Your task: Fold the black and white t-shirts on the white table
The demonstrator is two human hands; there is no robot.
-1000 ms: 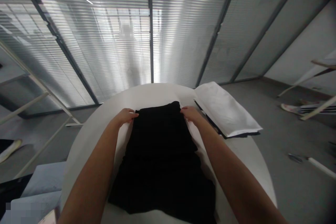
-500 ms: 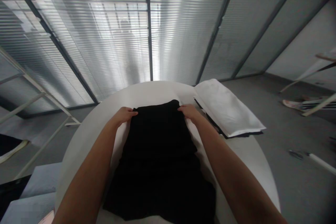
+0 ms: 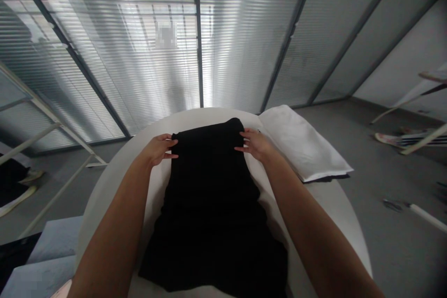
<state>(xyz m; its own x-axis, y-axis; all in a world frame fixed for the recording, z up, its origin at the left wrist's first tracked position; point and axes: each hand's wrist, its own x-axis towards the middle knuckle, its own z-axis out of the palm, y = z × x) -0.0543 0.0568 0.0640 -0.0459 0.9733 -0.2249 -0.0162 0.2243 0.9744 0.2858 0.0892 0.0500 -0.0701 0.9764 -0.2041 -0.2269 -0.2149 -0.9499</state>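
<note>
A black garment [image 3: 213, 195] lies lengthwise on a round white table [image 3: 115, 181], narrower at its far end and rumpled across the middle. Its exact kind does not show. At the far left corner, my left hand [image 3: 159, 150] rests with fingers apart, their tips touching the side edge. My right hand [image 3: 257, 144] is at the far right corner, fingers also spread and thumb and fingertips lying on the cloth. Neither hand shows a closed pinch.
To the right, a white folded cloth [image 3: 302, 146] lies over something dark at the table's edge. Light blue seats or cushions [image 3: 52, 242] stand at lower left. A white metal frame [image 3: 59, 121] rises on the left. Blinds [image 3: 230, 46] hang behind glass ahead.
The garment's far end has shifted away from me and lies longer. Both hands have moved slightly outward, and their fingers have gone from pinching the corners to spread apart.
</note>
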